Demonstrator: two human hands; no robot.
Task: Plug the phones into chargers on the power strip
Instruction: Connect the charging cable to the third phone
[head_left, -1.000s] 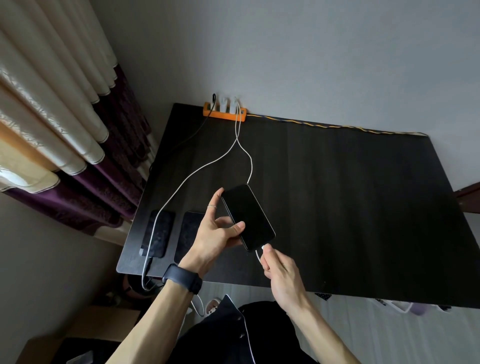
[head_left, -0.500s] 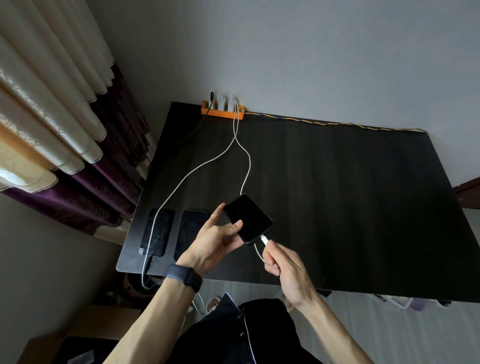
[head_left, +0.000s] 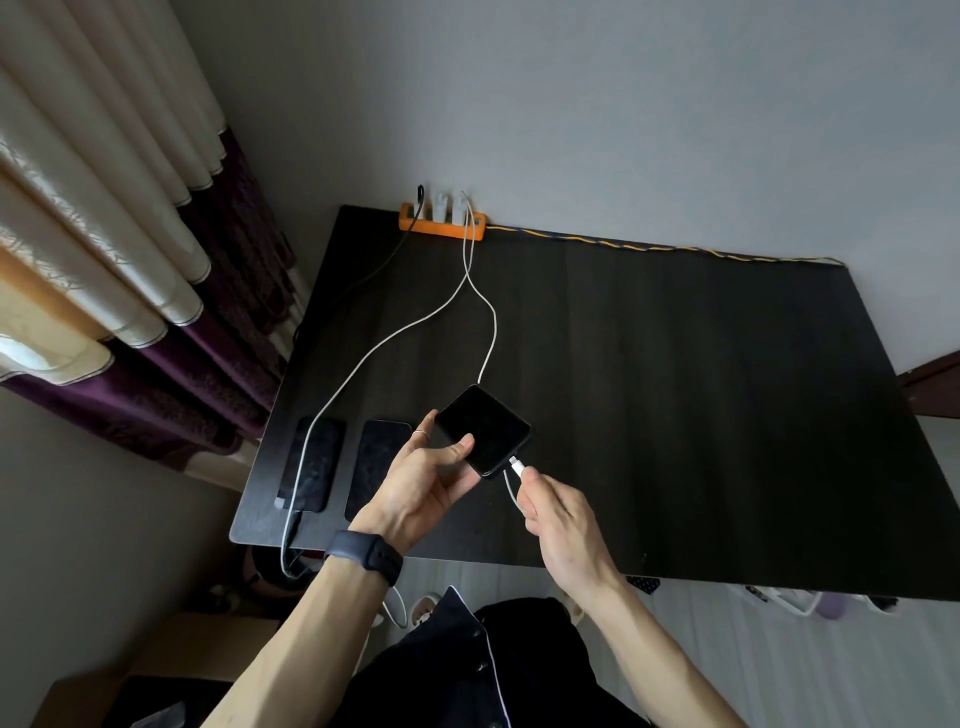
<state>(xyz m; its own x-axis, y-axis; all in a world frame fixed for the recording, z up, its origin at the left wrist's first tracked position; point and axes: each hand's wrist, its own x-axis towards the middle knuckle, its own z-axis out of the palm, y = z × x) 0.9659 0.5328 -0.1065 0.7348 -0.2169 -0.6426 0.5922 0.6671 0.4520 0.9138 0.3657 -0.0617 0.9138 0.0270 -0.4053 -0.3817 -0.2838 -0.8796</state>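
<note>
My left hand (head_left: 423, 480) grips a black phone (head_left: 483, 428) above the near edge of the dark table (head_left: 675, 395). My right hand (head_left: 558, 512) pinches the white plug (head_left: 516, 466) of a white charging cable (head_left: 488, 332), its tip at the phone's bottom port. That cable runs back to an orange power strip (head_left: 441, 226) against the wall, which carries two white chargers and a black plug. Two more phones lie flat at the table's left: the far-left phone (head_left: 311, 462) has a white cable into its near end, the middle phone (head_left: 376, 462) shows no cable.
Curtains (head_left: 130, 260) hang close to the table's left side. A yellow-and-dark braided cord (head_left: 649, 247) runs along the table's back edge from the strip. A black cable (head_left: 379, 265) trails from the strip off the table's left edge. Small items lie on the floor below.
The phone has tilted from lying lengthwise to foreshortened, bottom end toward me. My right hand brought the white plug up from below the phone to its bottom port.
</note>
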